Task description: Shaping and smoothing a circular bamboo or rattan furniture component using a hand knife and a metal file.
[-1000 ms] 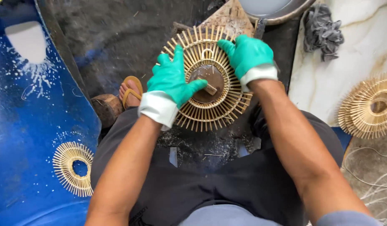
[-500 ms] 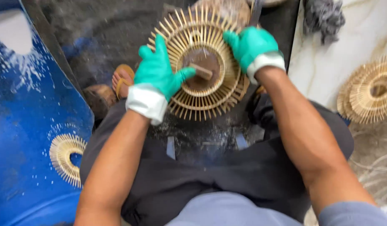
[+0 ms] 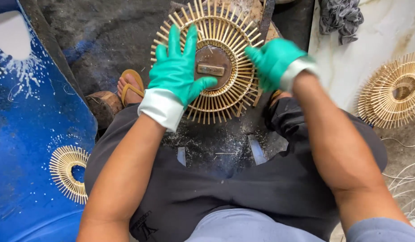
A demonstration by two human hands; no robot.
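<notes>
A round sunburst frame of thin bamboo sticks point(image 3: 225, 42) lies on a work block between my knees, with a dark wooden disc and small wooden bar point(image 3: 211, 69) at its centre. My left hand point(image 3: 178, 69), in a green glove, rests flat on the frame's left side, fingers spread and thumb reaching toward the disc. My right hand point(image 3: 272, 60), also green-gloved and blurred, grips the frame's right rim.
A blue plastic barrel point(image 3: 23, 134) lies at the left with a smaller bamboo ring point(image 3: 66, 172) on it. Another finished bamboo ring point(image 3: 393, 92) sits at the right on a pale slab. A grey rag point(image 3: 339, 18) lies top right. My sandalled foot point(image 3: 131, 87) shows beside the block.
Both gloved hands have shifted around the frame; the left hand has spread flat and moved up its left side, while the right hand has slid down the right rim.
</notes>
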